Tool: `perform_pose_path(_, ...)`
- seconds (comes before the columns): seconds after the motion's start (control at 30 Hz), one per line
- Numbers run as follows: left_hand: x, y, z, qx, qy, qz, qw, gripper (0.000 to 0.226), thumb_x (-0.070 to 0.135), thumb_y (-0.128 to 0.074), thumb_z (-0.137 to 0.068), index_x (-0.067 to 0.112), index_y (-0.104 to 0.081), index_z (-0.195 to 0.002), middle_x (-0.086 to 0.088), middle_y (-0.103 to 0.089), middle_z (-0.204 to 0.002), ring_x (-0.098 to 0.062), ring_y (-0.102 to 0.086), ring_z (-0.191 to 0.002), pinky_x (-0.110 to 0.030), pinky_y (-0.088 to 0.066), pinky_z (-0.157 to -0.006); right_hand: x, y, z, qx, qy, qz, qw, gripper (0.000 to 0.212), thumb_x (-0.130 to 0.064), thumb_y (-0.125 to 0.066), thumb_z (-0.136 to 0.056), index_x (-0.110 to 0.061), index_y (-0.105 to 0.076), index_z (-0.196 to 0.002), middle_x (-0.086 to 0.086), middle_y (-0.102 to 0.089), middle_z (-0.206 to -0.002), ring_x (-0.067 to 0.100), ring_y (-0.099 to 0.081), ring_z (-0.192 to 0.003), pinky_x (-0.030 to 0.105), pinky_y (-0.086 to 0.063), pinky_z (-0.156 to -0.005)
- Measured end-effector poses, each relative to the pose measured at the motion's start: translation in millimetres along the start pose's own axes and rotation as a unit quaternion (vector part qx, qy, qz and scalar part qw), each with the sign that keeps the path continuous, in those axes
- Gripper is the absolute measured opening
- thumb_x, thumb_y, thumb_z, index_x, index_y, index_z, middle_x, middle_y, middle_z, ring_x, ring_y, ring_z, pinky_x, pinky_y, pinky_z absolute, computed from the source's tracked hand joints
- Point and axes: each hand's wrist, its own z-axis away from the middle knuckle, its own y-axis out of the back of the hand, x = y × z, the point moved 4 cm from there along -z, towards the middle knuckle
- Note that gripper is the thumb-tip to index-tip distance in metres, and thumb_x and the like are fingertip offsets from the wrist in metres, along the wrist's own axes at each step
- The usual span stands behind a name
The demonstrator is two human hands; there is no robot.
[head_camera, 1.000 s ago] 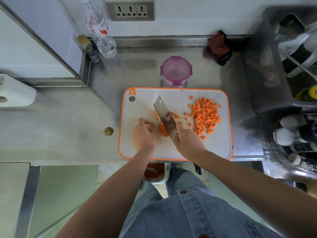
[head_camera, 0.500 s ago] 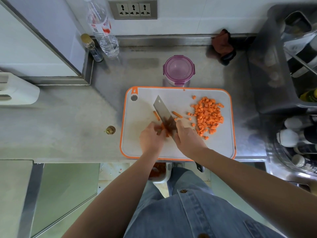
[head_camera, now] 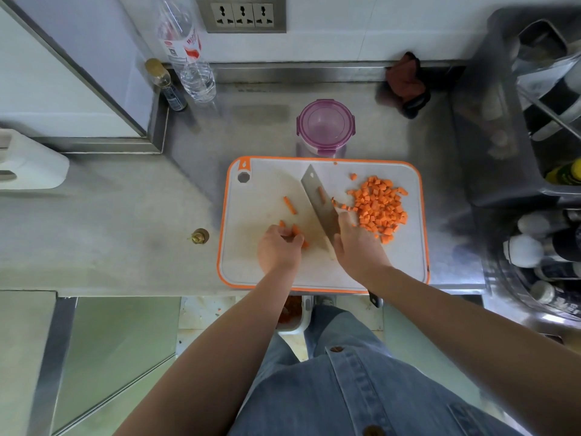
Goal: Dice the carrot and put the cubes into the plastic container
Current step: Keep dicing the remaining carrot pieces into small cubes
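**Blade beside fingers**

On the cutting board (head_camera: 402,262), laid at the counter's (head_camera: 125,221) front edge, carrot sticks (head_camera: 296,230) are pinched by the left hand (head_camera: 278,247). The knife (head_camera: 317,199) is gripped by the right hand (head_camera: 358,243), its blade just beside those fingers; they could be nicked by a hurried chop. The cubes (head_camera: 379,206) are heaped on the board's right side. The plastic container (head_camera: 325,125), behind the board, appears lidded, so cubes could be spilled in transfer.

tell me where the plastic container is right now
In the head view the plastic container stands on the counter just past the far edge of the cutting board, near centre, with the dark cloth to its right.
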Motion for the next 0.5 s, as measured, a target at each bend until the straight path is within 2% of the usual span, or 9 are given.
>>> perform_pose_path(0.1,-1,-2,-1,0.001,0.002,0.011,1.0,0.023,0.031,-0.075,-0.078,0.032,-0.052,-0.078,0.003,-0.071,-0.079,-0.023,-0.07,-0.073,-0.044,-0.059,-0.072,-4,1,3,-0.016,0.03,-0.003,0.999,0.031,-0.017,-0.036,-0.099,-0.01,-0.034,-0.129,0.001,-0.046,-0.065,0.023,-0.049,-0.058,0.029,-0.031,-0.047)
perform_pose_path(0.2,0,-4,-1,0.003,0.003,0.015,1.0,0.023,0.03,-0.076,-0.079,0.032,-0.053,-0.076,0.003,-0.071,-0.08,-0.022,-0.071,-0.073,-0.044,-0.059,-0.071,-13,-1,4,-0.026,0.066,0.006,0.997,0.034,-0.018,-0.035,-0.099,-0.013,-0.031,-0.132,0.007,-0.052,-0.071,0.024,-0.051,-0.059,0.03,-0.033,-0.049)
perform_pose_path(0.33,-8,-7,-3,0.006,0.019,0.03,0.999,0.018,0.036,-0.074,-0.078,0.032,-0.056,-0.078,0.003,-0.072,-0.079,-0.024,-0.071,-0.073,-0.045,-0.06,-0.069,-20,-1,4,-0.028,0.078,0.023,0.996,0.019,-0.017,-0.034,-0.099,-0.011,-0.035,-0.118,0.001,-0.043,-0.058,0.02,-0.042,-0.05,0.028,-0.021,-0.045)
perform_pose_path(0.4,-10,-7,-4,0.009,0.021,0.028,0.999,0.016,0.038,-0.073,-0.079,0.029,-0.06,-0.081,0.004,-0.072,-0.079,-0.024,-0.071,-0.073,-0.045,-0.06,-0.069,-21,0,5,-0.032,0.082,0.038,0.995,0.017,-0.017,-0.035,-0.099,-0.012,-0.034,-0.115,0.001,-0.042,-0.058,0.021,-0.043,-0.051,0.028,-0.022,-0.044)
perform_pose_path(0.5,-8,-8,-2,0.009,0.015,0.023,1.0,0.018,0.039,-0.074,-0.079,0.026,-0.064,-0.085,0.004,-0.072,-0.079,-0.021,-0.071,-0.072,-0.042,-0.061,-0.07,-19,-1,6,-0.033,0.077,0.045,0.995,0.025,-0.017,-0.035,-0.099,-0.013,-0.033,-0.123,0.003,-0.047,-0.059,0.022,-0.049,-0.053,0.028,-0.026,-0.044)
